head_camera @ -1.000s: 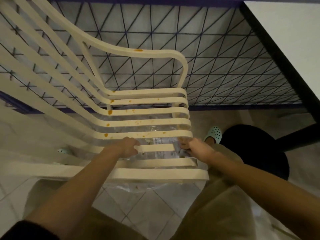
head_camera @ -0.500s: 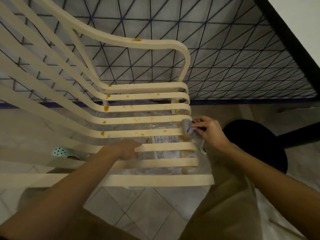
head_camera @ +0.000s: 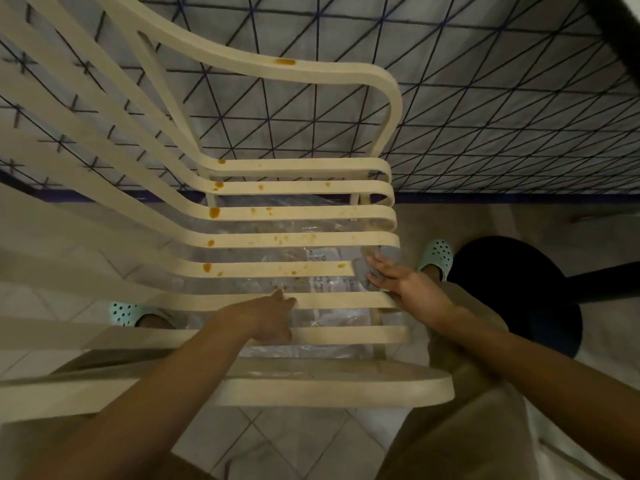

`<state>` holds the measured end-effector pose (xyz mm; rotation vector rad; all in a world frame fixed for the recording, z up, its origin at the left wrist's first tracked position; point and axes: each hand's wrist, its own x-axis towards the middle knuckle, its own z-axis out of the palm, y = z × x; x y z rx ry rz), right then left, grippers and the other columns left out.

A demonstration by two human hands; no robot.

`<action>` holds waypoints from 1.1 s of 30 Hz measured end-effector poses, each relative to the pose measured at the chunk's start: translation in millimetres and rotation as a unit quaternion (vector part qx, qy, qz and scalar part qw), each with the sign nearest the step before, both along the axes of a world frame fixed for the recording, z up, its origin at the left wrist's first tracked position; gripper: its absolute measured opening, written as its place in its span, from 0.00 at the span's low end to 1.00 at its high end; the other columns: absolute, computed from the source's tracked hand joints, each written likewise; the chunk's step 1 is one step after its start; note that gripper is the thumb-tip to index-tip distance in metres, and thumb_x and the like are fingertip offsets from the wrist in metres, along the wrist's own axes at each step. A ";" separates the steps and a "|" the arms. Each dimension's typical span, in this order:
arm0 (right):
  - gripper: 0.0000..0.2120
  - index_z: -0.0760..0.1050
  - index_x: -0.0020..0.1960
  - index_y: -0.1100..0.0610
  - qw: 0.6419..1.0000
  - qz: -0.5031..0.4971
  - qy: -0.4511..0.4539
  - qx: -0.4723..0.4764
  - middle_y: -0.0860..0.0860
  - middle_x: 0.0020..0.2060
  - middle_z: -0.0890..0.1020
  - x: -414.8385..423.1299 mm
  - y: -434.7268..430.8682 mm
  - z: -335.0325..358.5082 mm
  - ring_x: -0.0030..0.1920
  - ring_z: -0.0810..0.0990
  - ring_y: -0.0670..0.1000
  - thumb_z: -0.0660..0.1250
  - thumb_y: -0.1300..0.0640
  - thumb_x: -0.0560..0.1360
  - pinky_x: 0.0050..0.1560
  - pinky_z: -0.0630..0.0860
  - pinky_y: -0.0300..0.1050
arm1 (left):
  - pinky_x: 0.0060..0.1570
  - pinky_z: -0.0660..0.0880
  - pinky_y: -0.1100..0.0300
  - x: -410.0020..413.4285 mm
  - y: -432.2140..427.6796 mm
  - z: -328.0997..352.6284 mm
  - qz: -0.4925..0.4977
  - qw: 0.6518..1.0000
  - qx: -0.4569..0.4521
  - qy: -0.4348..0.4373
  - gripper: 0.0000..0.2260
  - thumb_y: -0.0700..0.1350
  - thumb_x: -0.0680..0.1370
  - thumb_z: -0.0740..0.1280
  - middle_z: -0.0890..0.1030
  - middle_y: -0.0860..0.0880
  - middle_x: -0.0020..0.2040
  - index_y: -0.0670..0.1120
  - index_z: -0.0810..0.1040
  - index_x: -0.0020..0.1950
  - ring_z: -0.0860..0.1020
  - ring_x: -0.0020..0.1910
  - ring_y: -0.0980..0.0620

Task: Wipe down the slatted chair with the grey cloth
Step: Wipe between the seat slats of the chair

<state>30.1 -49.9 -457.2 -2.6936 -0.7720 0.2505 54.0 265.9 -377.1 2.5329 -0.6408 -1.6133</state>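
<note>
Head camera looks down on the cream slatted chair (head_camera: 298, 188), which stands on a tiled floor (head_camera: 287, 441) over a sheet of clear plastic (head_camera: 332, 315), its seat slats dotted with orange stains (head_camera: 214, 212). The left hand (head_camera: 263, 318) grips one of the nearer slats at mid-seat, fingers wrapped over its edge. The right hand (head_camera: 412, 289) holds the grey cloth (head_camera: 390, 253) bunched under its fingers and pressed against the rounded right-hand ends of the middle slats, just beside a mint-green clog (head_camera: 438, 254).
</note>
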 end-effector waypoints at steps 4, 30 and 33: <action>0.19 0.67 0.73 0.49 0.994 0.103 -0.026 -0.022 0.46 0.77 0.61 19.0 20.5 0.2 0.75 0.62 0.50 0.55 0.53 0.83 0.75 0.52 0.41 | 0.73 0.58 0.52 1.1 0.8 -1.8 0.021 1.000 -0.007 0.005 0.33 0.51 0.82 0.61 0.41 0.44 0.79 0.46 0.45 0.80 0.54 0.77 0.44; 0.33 0.52 0.79 0.50 0.983 0.050 0.072 -0.161 0.49 0.79 0.47 17.0 11.7 36.8 0.78 0.51 0.49 0.60 0.68 0.79 0.76 0.54 0.44 | 0.71 0.59 0.55 -1.3 0.9 12.1 0.045 0.999 -0.005 -0.015 0.29 0.51 0.81 0.61 0.51 0.45 0.79 0.46 0.53 0.79 0.57 0.76 0.45; 0.34 0.45 0.77 0.45 0.985 0.037 0.085 -0.143 0.44 0.76 0.41 14.2 -2.6 41.8 0.74 0.42 0.44 0.59 0.65 0.80 0.72 0.47 0.37 | 0.71 0.58 0.56 -1.4 1.2 12.1 0.048 0.999 -0.006 -0.011 0.29 0.51 0.82 0.61 0.51 0.45 0.79 0.46 0.54 0.79 0.57 0.76 0.45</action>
